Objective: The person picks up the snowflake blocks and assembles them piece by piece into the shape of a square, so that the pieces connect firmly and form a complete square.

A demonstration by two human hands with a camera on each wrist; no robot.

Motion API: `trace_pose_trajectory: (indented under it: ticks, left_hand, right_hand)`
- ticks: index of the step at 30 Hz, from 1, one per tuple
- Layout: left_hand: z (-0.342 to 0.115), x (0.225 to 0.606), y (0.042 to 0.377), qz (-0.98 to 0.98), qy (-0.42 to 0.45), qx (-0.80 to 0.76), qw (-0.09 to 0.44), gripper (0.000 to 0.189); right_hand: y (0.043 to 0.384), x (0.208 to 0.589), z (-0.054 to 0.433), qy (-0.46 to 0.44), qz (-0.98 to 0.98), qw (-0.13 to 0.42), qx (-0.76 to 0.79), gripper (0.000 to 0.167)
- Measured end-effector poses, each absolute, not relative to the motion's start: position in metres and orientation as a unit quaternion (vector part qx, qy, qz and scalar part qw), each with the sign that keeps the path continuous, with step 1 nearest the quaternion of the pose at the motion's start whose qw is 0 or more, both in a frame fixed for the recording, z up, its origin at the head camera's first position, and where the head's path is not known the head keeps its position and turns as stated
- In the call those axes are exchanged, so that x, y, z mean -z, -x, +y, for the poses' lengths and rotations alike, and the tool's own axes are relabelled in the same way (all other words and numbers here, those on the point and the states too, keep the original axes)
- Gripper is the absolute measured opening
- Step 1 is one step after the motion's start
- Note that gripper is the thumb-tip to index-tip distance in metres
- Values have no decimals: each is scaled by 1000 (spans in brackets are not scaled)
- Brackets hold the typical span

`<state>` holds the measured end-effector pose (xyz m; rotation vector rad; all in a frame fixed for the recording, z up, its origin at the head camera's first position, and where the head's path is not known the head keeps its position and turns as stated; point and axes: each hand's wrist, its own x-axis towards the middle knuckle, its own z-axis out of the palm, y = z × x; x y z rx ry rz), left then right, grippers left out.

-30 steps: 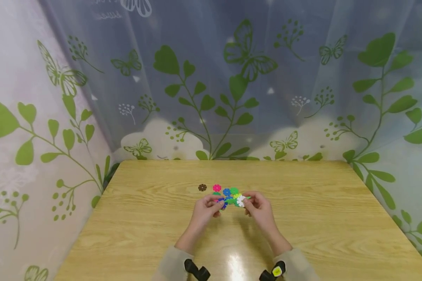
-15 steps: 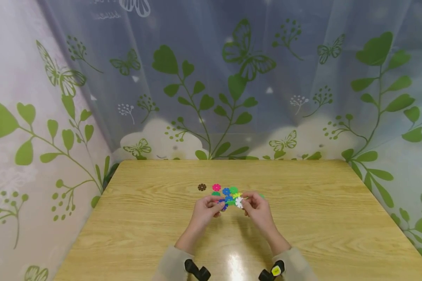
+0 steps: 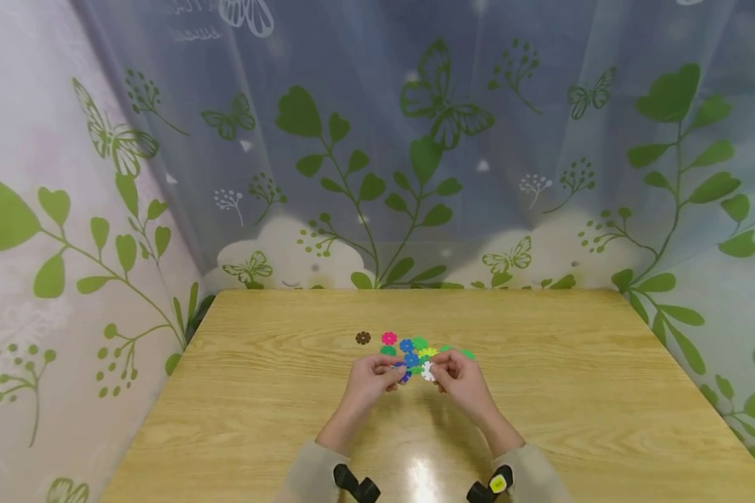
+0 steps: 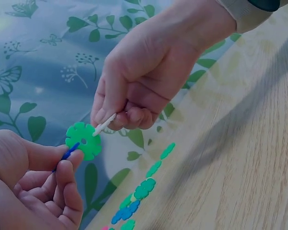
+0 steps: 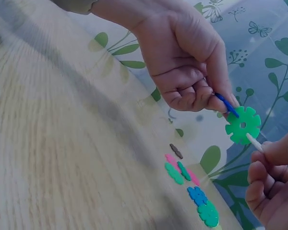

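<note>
In the head view both hands are raised close together over the table, near its middle. My left hand pinches a dark blue notched disc between thumb and fingers. A white notched disc is pinched by my right hand. Between them stands a green notched disc with a round hole at its centre. The blue disc's edge meets one side of the green disc, and the white disc's edge meets the other, each at an angle to it. Fingers hide much of the blue and white discs.
On the wooden table, beyond the hands, lie several loose notched discs. These include a brown disc, a pink disc, a blue disc and a green disc. A patterned curtain hangs behind the table.
The white disc has shifted slightly left and toward the person with the right hand, uncovering green discs behind that hand. The left hand keeps its pinch on the blue disc, nearly still.
</note>
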<state>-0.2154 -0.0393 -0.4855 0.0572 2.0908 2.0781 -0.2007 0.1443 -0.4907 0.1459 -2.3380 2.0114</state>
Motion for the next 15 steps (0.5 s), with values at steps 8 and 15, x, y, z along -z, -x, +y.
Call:
trace_pose_trajectory:
  ticks: [8, 15]
  left_hand:
    - [-39, 486, 215, 720, -32, -688, 85, 18]
    - [-42, 479, 206, 706, -59, -699, 97, 21]
  right_hand:
    - [201, 495, 146, -74, -753, 0, -654, 10]
    - [199, 494, 146, -94, -766, -1, -636, 15]
